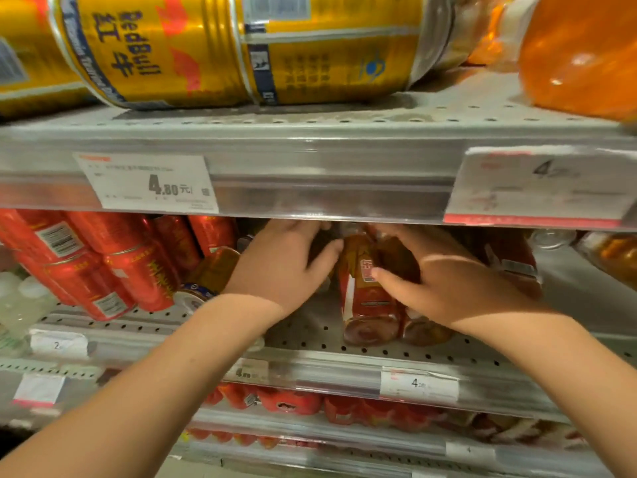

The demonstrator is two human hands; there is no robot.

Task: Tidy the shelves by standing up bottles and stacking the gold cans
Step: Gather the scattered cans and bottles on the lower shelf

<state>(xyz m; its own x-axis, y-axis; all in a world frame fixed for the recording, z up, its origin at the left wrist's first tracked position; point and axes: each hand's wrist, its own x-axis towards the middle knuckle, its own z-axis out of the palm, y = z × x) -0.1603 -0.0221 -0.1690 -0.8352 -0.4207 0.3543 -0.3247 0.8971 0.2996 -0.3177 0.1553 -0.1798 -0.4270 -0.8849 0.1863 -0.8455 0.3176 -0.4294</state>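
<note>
**Middle shelf: bottle in hand**

One amber bottle [365,298], red-labelled, is found tilted on the middle shelf [344,346] and is gripped by the right hand [444,284], thumb on the label. The left hand [282,267] is placed just beside it (fingers hidden under the shelf edge; its grip cannot be told). Gold cans [241,46] are laid sideways on the upper shelf [310,132].

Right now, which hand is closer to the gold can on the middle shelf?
Left. The left hand is just right of the gold can; the right hand grips a bottle farther right.
</note>
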